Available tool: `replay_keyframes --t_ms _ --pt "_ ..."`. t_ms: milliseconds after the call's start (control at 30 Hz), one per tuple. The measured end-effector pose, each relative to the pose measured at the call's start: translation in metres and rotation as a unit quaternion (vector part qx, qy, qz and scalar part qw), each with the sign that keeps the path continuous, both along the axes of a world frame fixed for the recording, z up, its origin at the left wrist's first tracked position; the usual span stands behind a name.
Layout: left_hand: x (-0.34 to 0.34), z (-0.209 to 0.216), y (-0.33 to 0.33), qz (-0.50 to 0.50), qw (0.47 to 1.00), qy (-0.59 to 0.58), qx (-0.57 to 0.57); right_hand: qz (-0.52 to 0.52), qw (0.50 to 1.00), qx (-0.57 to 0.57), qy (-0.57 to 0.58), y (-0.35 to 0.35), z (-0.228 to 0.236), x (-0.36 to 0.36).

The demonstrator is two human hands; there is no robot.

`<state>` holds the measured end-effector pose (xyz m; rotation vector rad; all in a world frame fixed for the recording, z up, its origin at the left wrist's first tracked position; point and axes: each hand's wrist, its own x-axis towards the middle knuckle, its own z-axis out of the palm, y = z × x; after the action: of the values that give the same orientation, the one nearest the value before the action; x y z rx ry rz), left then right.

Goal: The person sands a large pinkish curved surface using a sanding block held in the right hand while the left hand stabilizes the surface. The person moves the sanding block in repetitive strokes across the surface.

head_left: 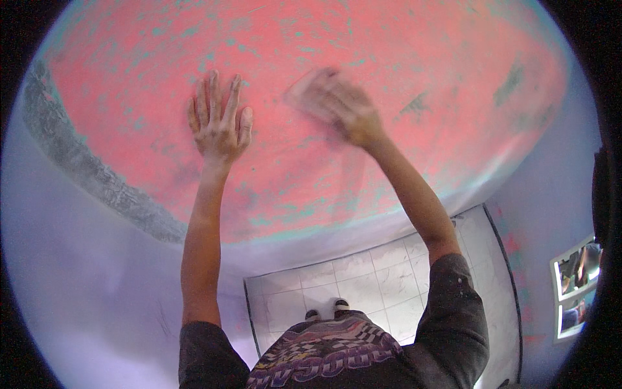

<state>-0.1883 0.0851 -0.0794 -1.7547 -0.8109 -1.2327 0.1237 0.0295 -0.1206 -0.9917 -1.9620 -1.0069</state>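
Observation:
In front of me rises a pink wall (272, 188) mottled with turquoise patches and a few grey smudges. My left hand (219, 123) lies flat against it, fingers spread and dusted pale, holding nothing. To its right, my right hand (343, 107) is pressed to the same surface and smeared by motion. A pale flat piece (299, 94) shows at the blurred fingers' left edge; its material cannot be made out. The fingers seem bent over this piece, though their exact grip is hidden.
A rough grey strip (97, 172) borders the pink area at left, beside a lilac wall (123, 272). Below is a pale tiled floor (363, 269) with dark edging, where my shoes (341, 303) stand. A white-framed window or mirror (575, 288) is at far right.

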Motion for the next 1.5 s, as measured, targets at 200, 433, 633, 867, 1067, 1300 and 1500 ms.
replay_keyframes --t_ms 200,433,633,867,1067,1300,1500 --pt "0.003 0.000 0.000 -0.003 1.000 0.002 -0.011 -0.089 0.908 0.266 0.312 0.018 0.027 -0.039" --pt "-0.010 -0.004 0.011 -0.015 1.000 0.006 -0.026 0.034 0.997 0.056 0.034 0.026 -0.029 -0.105" --pt "-0.008 -0.009 0.016 -0.022 1.000 -0.008 -0.001 -0.038 0.964 0.227 0.133 0.021 0.025 -0.003" --pt "-0.005 -0.009 0.014 -0.006 1.000 -0.011 -0.014 0.057 0.983 0.132 0.113 0.038 -0.011 -0.088" --pt "-0.011 -0.009 0.017 -0.028 1.000 -0.007 -0.006 -0.004 0.990 0.101 0.095 0.026 -0.003 -0.051" --pt "-0.007 -0.009 0.012 -0.046 0.999 0.000 -0.013 -0.078 0.907 0.242 0.335 0.034 0.013 -0.052" --pt "-0.014 -0.014 0.014 -0.017 1.000 -0.004 -0.020 0.045 0.998 0.015 0.037 0.029 -0.025 -0.109"
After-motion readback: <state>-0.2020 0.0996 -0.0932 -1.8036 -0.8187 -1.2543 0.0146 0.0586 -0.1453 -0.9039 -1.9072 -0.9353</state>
